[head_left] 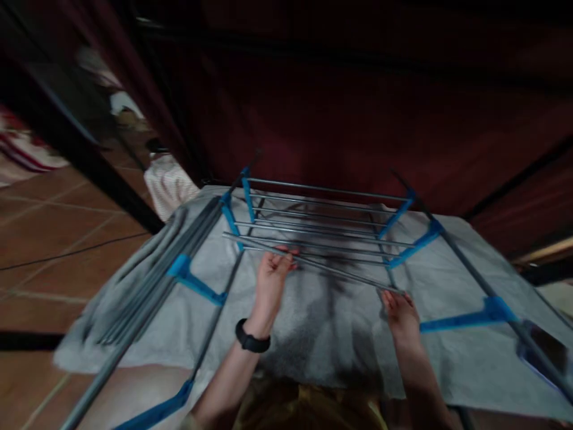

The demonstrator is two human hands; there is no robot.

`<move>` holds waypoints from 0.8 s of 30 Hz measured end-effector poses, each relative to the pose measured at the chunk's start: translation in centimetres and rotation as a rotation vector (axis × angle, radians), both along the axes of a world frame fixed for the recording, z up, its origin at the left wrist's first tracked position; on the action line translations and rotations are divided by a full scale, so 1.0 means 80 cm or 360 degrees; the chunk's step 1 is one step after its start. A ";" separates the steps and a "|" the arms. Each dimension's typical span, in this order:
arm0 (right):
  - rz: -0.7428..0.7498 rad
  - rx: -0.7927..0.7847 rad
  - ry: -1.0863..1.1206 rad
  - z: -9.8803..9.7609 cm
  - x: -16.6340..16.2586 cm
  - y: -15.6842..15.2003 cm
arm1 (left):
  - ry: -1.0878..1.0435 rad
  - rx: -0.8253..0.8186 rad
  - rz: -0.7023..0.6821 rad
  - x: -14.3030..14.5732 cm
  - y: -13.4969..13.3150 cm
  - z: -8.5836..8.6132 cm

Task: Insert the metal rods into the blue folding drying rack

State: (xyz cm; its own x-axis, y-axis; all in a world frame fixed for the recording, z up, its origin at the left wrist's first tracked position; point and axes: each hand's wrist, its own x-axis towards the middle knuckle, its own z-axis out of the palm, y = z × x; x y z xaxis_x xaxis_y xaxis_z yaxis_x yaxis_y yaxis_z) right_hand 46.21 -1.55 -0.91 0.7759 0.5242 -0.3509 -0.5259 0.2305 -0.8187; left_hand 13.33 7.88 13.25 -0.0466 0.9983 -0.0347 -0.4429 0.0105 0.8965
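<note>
Held a loose metal rod [340, 273] slantwise over the blue-jointed rack frame [322, 191], left grip [274, 276] closed near one end, right grip [400, 310] closed at the other, likely for steadiness. Laid over grey cloth [147, 322] on tiled floor [54, 239].

Two bare forearms, one wristband.
Both arms are sleeveless up to the bottom edge of the view; the wrist behind the left hand [272, 280] wears a black band [252, 341], the right hand [401, 315] and its wrist wear nothing, and blurred mustard-yellow cloth [308, 406] shows between the arms.
</note>
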 end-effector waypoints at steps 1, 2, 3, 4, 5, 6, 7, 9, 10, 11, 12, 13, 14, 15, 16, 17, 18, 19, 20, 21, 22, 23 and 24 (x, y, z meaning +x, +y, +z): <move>0.0034 -0.0018 0.0010 -0.008 0.003 0.000 | 0.0007 0.0009 -0.0027 0.005 -0.002 0.002; 0.0071 -0.0019 0.0000 -0.017 0.005 0.001 | 0.0010 0.0024 -0.0039 0.009 -0.003 0.003; 0.0136 -0.0023 0.0005 -0.025 0.004 0.002 | 0.0018 0.0046 -0.0050 0.013 -0.004 0.003; 0.0195 -0.0050 0.0017 -0.033 0.000 0.005 | 0.0032 0.0067 -0.0063 0.016 -0.006 0.002; 0.0279 -0.0082 0.0030 -0.038 -0.008 0.006 | 0.0047 0.0089 -0.0071 0.020 -0.008 0.001; 0.0375 -0.0118 0.0043 -0.041 -0.019 0.008 | 0.0061 0.0114 -0.0077 0.023 -0.010 0.000; 0.0472 -0.0156 0.0054 -0.041 -0.033 0.009 | 0.0073 0.0140 -0.0080 0.026 -0.011 -0.001; 0.0683 -0.0207 0.0066 -0.035 -0.066 0.010 | 0.0091 0.0201 -0.0072 0.031 -0.013 -0.004; 0.0772 -0.0228 0.0070 -0.030 -0.084 0.010 | 0.0103 0.0233 -0.0068 0.032 -0.013 -0.006; 0.0878 -0.0236 0.0076 -0.024 -0.101 0.011 | 0.0121 0.0259 -0.0074 0.034 -0.013 -0.009; 0.0966 -0.0258 0.0080 -0.017 -0.118 0.011 | 0.0144 0.0278 -0.0083 0.035 -0.013 -0.011; 0.1039 -0.0267 0.0092 -0.010 -0.134 0.011 | 0.0170 0.0289 -0.0097 0.036 -0.013 -0.014; 0.1118 -0.0254 0.0111 -0.003 -0.149 0.011 | 0.0202 0.0296 -0.0114 0.037 -0.013 -0.016; 0.1190 -0.0240 0.0134 0.003 -0.162 0.010 | 0.0246 0.0301 -0.0130 0.037 -0.014 -0.017; 0.1260 -0.0227 0.0145 0.008 -0.174 0.009 | 0.0309 0.0310 -0.0137 0.037 -0.015 -0.018; 0.1342 -0.0232 0.0145 0.012 -0.183 0.008 | 0.0395 0.0325 -0.0138 0.037 -0.017 -0.017; 0.1429 -0.0257 0.0125 0.016 -0.191 0.006 | 0.0500 0.0348 -0.0138 0.035 -0.019 -0.016; 0.1521 -0.0298 0.0083 0.019 -0.196 0.005 | 0.0614 0.0378 -0.0146 0.033 -0.020 -0.013; 0.1605 -0.0352 0.0021 0.023 -0.199 0.005 | 0.0723 0.0413 -0.0158 0.030 -0.022 -0.010; 0.1664 -0.0405 -0.0059 0.026 -0.200 0.005 | 0.0820 0.0450 -0.0178 0.027 -0.023 -0.007; 0.1696 -0.0438 -0.0149 0.030 -0.199 0.006 | 0.0901 0.0485 -0.0201 0.023 -0.023 -0.004; 0.1701 -0.0444 -0.0234 0.035 -0.195 0.008 | 0.0972 0.0517 -0.0219 0.019 -0.022 -0.001; 0.1685 -0.0427 -0.0303 0.041 -0.189 0.011 | 0.1041 0.0545 -0.0225 0.015 -0.021 -0.001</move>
